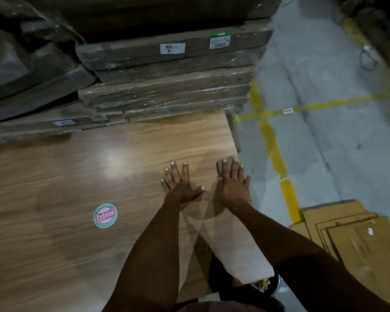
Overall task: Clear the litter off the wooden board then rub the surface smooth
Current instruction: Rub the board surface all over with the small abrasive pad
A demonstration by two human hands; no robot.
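Wooden board (pixel 77 176), hands flat beside right edge

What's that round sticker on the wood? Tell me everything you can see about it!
The round sticker lies flat on the wooden board, to the left of the left hand and apart from it. It has a pale green rim and a lighter middle, crossed by a red slanted band with white letters that look like "Patelsa". It looks like paper or thin plastic, stuck down smoothly with no peeling edge showing. Nothing touches it but the board beneath.
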